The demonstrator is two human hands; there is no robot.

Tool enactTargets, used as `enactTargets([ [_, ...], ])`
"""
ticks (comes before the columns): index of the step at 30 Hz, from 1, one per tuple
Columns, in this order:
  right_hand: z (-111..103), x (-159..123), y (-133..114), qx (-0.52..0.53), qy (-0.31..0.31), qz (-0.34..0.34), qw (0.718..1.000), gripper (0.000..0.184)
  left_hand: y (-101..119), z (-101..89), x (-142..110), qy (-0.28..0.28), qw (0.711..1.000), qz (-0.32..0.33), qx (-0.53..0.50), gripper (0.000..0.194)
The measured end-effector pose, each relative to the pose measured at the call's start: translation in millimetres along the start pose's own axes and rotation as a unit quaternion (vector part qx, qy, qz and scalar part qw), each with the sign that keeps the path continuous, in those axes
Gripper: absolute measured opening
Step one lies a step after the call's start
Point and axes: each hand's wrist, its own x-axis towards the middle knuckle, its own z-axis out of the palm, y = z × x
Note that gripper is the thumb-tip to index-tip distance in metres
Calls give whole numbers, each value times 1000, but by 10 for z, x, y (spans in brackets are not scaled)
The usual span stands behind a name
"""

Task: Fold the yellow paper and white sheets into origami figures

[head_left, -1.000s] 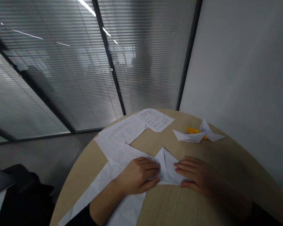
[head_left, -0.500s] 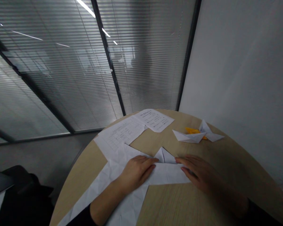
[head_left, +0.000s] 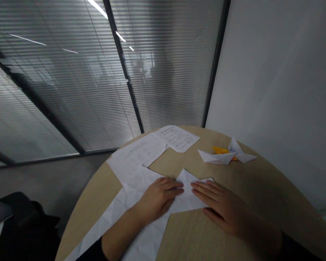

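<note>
A white folded paper (head_left: 187, 197) lies on the table in front of me, with a pointed peak at its far edge. My left hand (head_left: 161, 195) rests on its left part, fingers stretched out and pressing down. Across the paper's right part lies my right hand (head_left: 220, 203), flat with its fingers extended, hiding that end. Neither hand grips anything. Under my left forearm spreads a creased white sheet (head_left: 108, 221). Two white paper boats (head_left: 218, 158) and a yellow folded paper (head_left: 220, 150) sit together beyond my right hand.
Printed sheets (head_left: 179, 138) lie near the round table's (head_left: 195, 239) far edge. Glass panels with blinds (head_left: 168, 90) stand behind the table, and a pale wall (head_left: 274, 72) rises to the right. A black chair-like object (head_left: 27, 224) is at lower left.
My right hand has moved left over the paper and flattened onto it. The paper's right part now looks folded differently beneath it. My left hand has stayed nearly in place.
</note>
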Motion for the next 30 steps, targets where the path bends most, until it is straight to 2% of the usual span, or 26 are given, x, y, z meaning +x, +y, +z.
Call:
enactTargets([
  [4, 8, 4, -91, 69, -51, 28, 996, 91, 4, -4, -1, -4, 1000, -1, 3, 44],
  [10, 73, -119, 108, 52, -81, 79, 992, 95, 28, -30, 2, -6, 1000, -8, -1, 41],
  [14, 86, -214, 282, 26, -51, 84, 995, 93, 75, -69, 16, -1, 1000, -11, -7, 39],
  [18, 110, -210, 341, 1, -2, 74, 997, 89, 106, -96, 24, 6, 1000, -11, -8, 33],
  [25, 19, -93, 247, -9, 63, 77, 995, 52, 66, -72, 38, 32, 999, -12, 37, 24],
  [30, -39, -82, 170, 4, 60, 73, 996, 54, 63, -81, 54, 36, 997, -8, 63, 25],
])
